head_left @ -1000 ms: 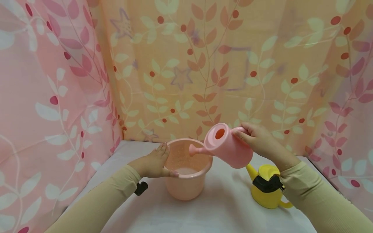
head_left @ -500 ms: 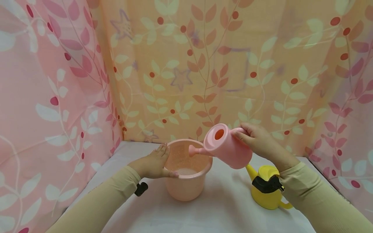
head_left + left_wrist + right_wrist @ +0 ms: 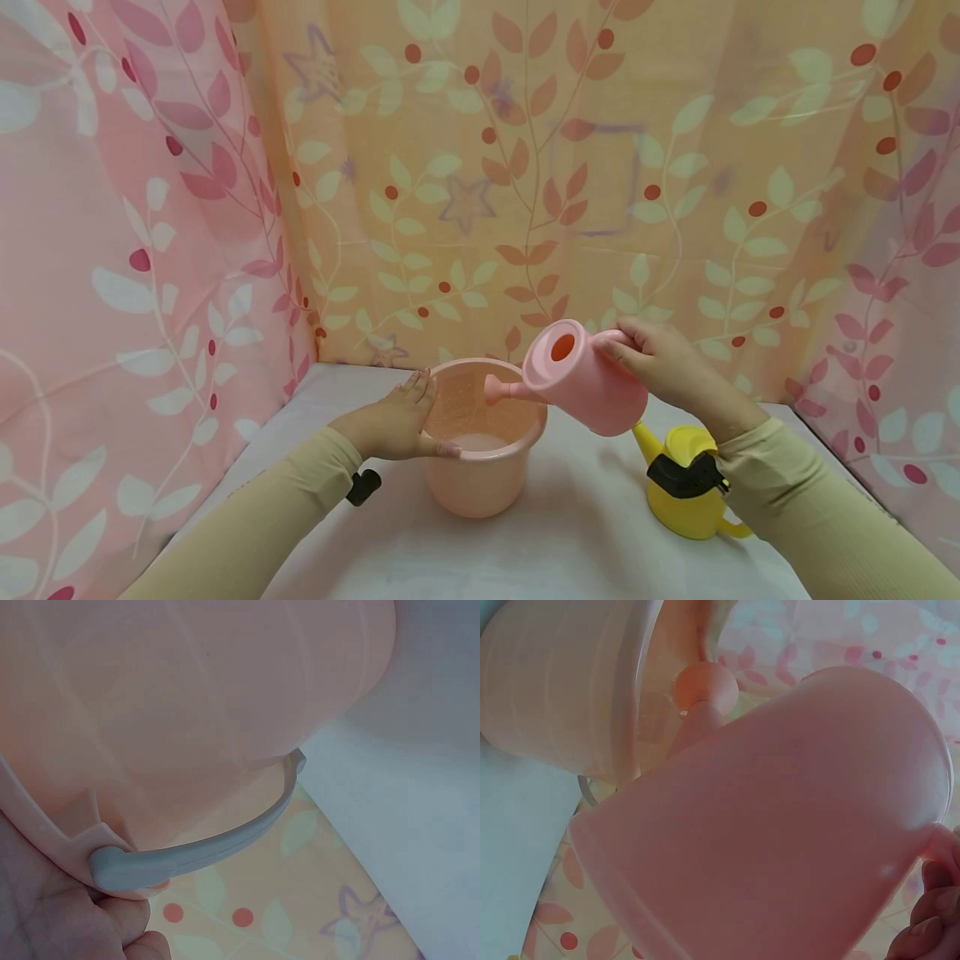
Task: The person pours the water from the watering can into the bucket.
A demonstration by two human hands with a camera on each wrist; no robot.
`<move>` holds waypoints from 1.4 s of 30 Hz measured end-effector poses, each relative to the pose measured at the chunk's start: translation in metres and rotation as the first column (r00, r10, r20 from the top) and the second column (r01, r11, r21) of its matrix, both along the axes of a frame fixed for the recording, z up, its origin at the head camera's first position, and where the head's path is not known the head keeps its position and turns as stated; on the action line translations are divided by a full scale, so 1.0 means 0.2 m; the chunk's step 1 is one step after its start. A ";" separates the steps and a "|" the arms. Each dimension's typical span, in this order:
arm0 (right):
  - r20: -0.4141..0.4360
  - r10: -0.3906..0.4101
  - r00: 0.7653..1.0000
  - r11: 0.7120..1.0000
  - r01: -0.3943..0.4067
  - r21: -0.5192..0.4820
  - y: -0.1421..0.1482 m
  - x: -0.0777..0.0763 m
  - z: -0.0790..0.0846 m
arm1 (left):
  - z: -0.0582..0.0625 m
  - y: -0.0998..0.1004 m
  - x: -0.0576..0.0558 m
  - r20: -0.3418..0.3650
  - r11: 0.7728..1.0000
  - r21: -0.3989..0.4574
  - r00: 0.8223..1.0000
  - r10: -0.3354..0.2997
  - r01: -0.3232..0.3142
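Note:
My right hand (image 3: 663, 354) grips the handle of a pink watering can (image 3: 592, 387), which is raised and tilted to the left. The can's sprinkler head (image 3: 495, 389) hangs over the mouth of a peach-coloured plastic bucket (image 3: 480, 483). In the right wrist view the can's body (image 3: 780, 802) fills the middle and the curled fingers (image 3: 922, 930) show at the right edge. My left hand (image 3: 397, 417) rests on the bucket's left rim, fingers extended and thumb on the near rim. The left wrist view shows the bucket's grey handle (image 3: 202, 851) hanging at its side. I cannot make out water flowing.
A yellow watering can (image 3: 682, 500) stands on the white tabletop (image 3: 450, 558) below my right wrist, partly hidden by a black wrist device (image 3: 686, 475). Patterned cloth walls (image 3: 562, 167) enclose the table at the back and both sides.
The pink watering can and my right hand have shifted very slightly left. The left hand stays on the bucket's rim, and the bucket has not visibly moved.

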State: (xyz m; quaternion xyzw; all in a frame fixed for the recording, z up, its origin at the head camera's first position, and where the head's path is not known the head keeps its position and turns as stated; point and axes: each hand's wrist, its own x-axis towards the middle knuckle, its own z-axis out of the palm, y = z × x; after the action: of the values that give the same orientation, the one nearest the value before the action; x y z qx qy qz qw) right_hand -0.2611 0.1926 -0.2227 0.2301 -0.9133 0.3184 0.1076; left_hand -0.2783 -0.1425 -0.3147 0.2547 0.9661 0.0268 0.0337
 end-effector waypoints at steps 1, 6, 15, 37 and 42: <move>0.002 0.000 1.000 1.000 0.000 0.000 0.00 0.00 0.00 | 0.00 0.00 0.00 0.000 1.000 0.000 1.000 0.000 0.000; 0.003 0.002 1.000 1.000 -0.002 0.001 0.00 0.00 0.00 | 0.00 0.00 0.00 0.002 1.000 0.001 1.000 0.001 -0.001; -0.017 -0.013 1.000 1.000 0.013 0.014 -0.01 0.00 0.00 | 0.01 0.00 0.01 0.001 1.000 0.007 1.000 0.007 -0.007; -0.018 -0.005 1.000 1.000 0.005 0.007 -0.01 0.01 0.00 | 0.00 0.00 0.00 0.004 1.000 -0.004 1.000 0.007 -0.007; -0.022 -0.005 1.000 1.000 0.005 0.010 -0.01 0.01 0.00 | 0.00 0.00 0.00 -0.004 1.000 -0.002 1.000 0.003 -0.003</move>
State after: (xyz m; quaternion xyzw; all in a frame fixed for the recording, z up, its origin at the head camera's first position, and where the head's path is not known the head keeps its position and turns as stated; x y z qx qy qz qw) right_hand -0.2597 0.1905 -0.2223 0.2319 -0.9142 0.3109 0.1175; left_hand -0.2791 -0.1423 -0.3153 0.2534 0.9665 0.0254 0.0322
